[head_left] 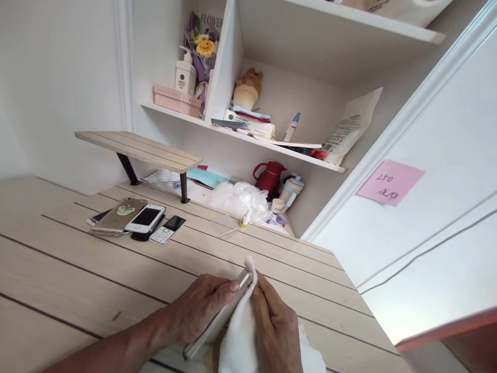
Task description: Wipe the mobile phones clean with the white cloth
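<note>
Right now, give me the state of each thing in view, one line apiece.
left hand, gripping phone edge
silver smartphone, held tilted
white cloth, pressed against phone
right hand, clasping cloth
white smartphone, lying down, screen dark
keypad phone, lying down
red vacuum flask, upright, lid on

Two bare hands sit low in the view, close together. The left arm [104, 349] comes in from the bottom left corner and slants up to the wrist. The left hand [198, 311] lies on its side with its back turned up, and its fingers curl under and grip. The left thumb [223, 289] lies on top and points right. The right hand [275, 336] comes up from the bottom edge with its back showing. Its fingers [262, 305] point up, bend in toward the left hand and grip too.
</note>
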Demonstrator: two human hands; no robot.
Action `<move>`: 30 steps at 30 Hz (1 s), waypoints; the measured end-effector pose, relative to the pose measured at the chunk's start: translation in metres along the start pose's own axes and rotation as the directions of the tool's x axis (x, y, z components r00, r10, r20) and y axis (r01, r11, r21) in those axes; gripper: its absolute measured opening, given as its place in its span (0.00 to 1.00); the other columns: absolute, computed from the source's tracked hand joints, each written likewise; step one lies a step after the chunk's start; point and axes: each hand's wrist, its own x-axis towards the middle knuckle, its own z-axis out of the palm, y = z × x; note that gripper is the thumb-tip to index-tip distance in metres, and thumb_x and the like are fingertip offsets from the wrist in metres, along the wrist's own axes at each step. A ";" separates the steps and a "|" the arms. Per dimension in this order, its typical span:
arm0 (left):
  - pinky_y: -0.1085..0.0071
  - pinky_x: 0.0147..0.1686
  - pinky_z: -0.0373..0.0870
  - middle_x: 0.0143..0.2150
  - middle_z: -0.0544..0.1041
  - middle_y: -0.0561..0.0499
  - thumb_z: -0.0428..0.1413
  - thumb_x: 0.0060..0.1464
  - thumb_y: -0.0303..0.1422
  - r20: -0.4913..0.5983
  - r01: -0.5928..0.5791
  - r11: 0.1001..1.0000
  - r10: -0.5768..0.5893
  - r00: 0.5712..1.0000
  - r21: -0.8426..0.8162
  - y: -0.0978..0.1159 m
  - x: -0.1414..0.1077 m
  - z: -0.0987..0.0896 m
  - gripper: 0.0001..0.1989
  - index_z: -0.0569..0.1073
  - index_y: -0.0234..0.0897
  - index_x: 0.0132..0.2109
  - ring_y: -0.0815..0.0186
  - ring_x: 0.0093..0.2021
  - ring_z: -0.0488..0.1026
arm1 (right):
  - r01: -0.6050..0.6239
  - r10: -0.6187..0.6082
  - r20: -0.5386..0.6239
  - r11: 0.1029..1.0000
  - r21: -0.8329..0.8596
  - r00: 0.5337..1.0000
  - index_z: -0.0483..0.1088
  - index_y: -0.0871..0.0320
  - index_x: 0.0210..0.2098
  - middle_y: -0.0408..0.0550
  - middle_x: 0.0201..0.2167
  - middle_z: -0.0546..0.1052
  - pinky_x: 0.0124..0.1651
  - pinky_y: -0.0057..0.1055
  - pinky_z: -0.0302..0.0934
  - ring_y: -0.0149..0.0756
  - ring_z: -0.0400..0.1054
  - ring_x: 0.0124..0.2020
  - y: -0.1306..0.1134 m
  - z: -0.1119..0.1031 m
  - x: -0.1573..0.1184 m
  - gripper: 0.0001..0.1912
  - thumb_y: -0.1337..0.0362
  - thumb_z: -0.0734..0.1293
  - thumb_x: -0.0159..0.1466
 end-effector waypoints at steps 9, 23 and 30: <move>0.70 0.28 0.51 0.26 0.54 0.58 0.41 0.67 0.54 0.023 -0.025 0.997 0.026 0.999 -0.070 0.000 0.002 0.002 0.26 0.58 0.40 0.28 0.68 0.28 0.52 | 0.018 -0.018 -0.001 1.000 0.009 1.000 0.77 0.51 0.57 0.43 0.52 0.83 0.53 0.24 0.71 0.38 0.78 0.52 -0.005 0.001 0.000 0.21 0.51 0.63 0.71; 0.69 0.28 0.51 0.25 0.55 0.57 0.41 0.67 0.56 0.047 -0.017 0.999 0.015 0.999 0.035 0.006 -0.001 0.000 0.28 0.58 0.41 0.27 0.67 0.28 0.54 | 0.017 -0.015 -0.042 0.998 0.056 0.999 0.76 0.51 0.59 0.45 0.56 0.80 0.62 0.32 0.67 0.40 0.75 0.58 -0.004 0.003 -0.005 0.23 0.49 0.63 0.71; 0.69 0.29 0.50 0.26 0.53 0.57 0.39 0.67 0.56 0.019 -0.034 0.999 0.033 0.999 0.041 0.001 0.002 -0.001 0.28 0.56 0.41 0.27 0.67 0.29 0.52 | -0.014 0.014 0.041 1.000 -0.005 0.999 0.77 0.54 0.57 0.47 0.52 0.83 0.55 0.29 0.72 0.41 0.79 0.52 0.002 0.000 0.003 0.23 0.49 0.62 0.72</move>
